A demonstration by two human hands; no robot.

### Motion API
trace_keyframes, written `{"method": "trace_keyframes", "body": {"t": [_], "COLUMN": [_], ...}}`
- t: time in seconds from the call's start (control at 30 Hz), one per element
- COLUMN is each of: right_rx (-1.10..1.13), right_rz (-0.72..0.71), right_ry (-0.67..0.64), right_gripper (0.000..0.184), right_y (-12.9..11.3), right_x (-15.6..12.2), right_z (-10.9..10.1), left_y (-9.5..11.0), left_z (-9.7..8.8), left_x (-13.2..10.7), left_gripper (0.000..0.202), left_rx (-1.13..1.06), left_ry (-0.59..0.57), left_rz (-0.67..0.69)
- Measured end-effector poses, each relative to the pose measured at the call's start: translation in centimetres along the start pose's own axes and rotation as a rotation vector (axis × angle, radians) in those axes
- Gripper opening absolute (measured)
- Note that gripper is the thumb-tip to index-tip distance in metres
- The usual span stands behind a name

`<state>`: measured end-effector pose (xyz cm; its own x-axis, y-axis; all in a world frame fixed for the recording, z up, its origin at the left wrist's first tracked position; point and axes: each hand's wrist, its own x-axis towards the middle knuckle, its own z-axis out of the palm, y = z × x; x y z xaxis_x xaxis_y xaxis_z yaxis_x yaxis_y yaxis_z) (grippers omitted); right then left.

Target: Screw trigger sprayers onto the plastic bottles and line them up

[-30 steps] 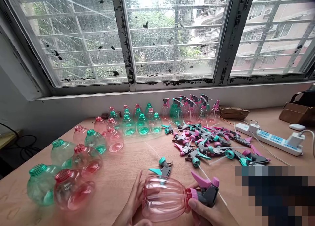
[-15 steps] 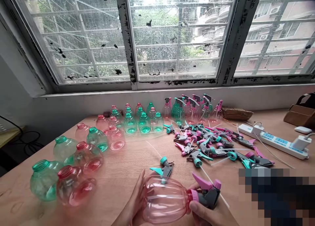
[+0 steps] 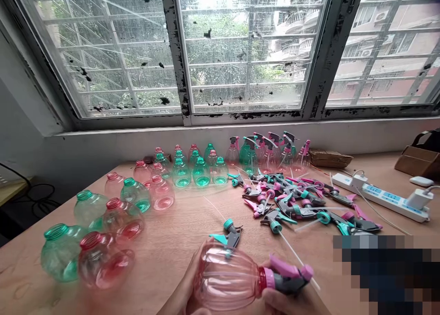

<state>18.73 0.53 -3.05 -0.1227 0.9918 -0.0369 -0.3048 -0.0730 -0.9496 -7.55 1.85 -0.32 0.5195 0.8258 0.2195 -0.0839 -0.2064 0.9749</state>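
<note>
A clear pink spray bottle (image 3: 228, 278) lies on its side between my hands, its neck pointing right. On that neck sits a spray head (image 3: 290, 278) with a pink collar, a pink trigger and a dark grey body. My left hand (image 3: 189, 278) is wrapped round the bottle's base end. Fingers of my right hand (image 3: 285, 301) close on the collar and spray head from below and behind. Just beyond the bottle, a teal and grey spray head (image 3: 231, 235) rests on the table, partly seen through the pink plastic.
Open green and pink bottles (image 3: 105, 262) stand along the left and back. Loose spray heads (image 3: 288, 196) are heaped right of centre, in front of several bottles with heads fitted (image 3: 270, 154). A power strip (image 3: 385, 198) and a cardboard box (image 3: 421, 154) lie at right. Pixel blocks hide the lower right.
The spray head has turned on the bottle's neck, its trigger and body now lying flatter. My left hand has shifted further round the base, and the bottle has moved slightly left.
</note>
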Motion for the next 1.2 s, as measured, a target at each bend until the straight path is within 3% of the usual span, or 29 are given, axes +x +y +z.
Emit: {"method": "trace_keyframes", "body": {"t": [0.1, 0.23, 0.4, 0.5, 0.57, 0.67, 0.93, 1.03, 1.2], "right_rx": [-0.010, 0.067, -0.049, -0.171, -0.167, -0.105, -0.070, -0.001, -0.023], "right_rz": [0.012, 0.106, 0.024, -0.052, -0.015, 0.056, 0.027, 0.026, 0.070], "right_ry": [-0.030, 0.058, 0.034, 0.046, 0.033, 0.001, -0.080, -0.128, -0.094], "right_gripper": [0.046, 0.048, 0.047, 0.047, 0.048, 0.047, 0.043, 0.044, 0.054], "right_y": [0.1, -0.1, -1.0, -1.2, -0.9, -0.4, -0.3, -0.1, -0.3], "right_x": [-0.1, 0.0, -0.1, -0.1, -0.1, 0.1, 0.4, 0.4, 0.5], "right_z": [-0.1, -0.3, 0.0, 0.2, 0.0, -0.3, -0.5, -0.9, -1.6], "left_y": [-0.1, -0.7, -1.4, -1.4, -1.2, -0.9, -1.0, -1.3, -2.4], "left_z": [0.1, 0.2, -0.4, -0.5, -0.3, 0.0, 0.0, 0.3, 0.6], "left_x": [0.0, -0.2, -0.3, 0.0, 0.1, -0.1, -0.6, -0.6, -0.6], "left_gripper": [0.082, 0.070, 0.102, 0.088, 0.082, 0.089, 0.089, 0.079, 0.066], "left_rx": [-0.021, 0.048, 0.004, -0.110, -0.153, -0.133, -0.019, 0.063, 0.277], "left_ry": [0.028, 0.042, 0.015, -0.016, -0.020, 0.024, 0.087, 0.130, 0.171], "left_rz": [-0.028, 0.027, 0.048, 0.016, -0.028, -0.063, -0.101, -0.035, 0.167]}}
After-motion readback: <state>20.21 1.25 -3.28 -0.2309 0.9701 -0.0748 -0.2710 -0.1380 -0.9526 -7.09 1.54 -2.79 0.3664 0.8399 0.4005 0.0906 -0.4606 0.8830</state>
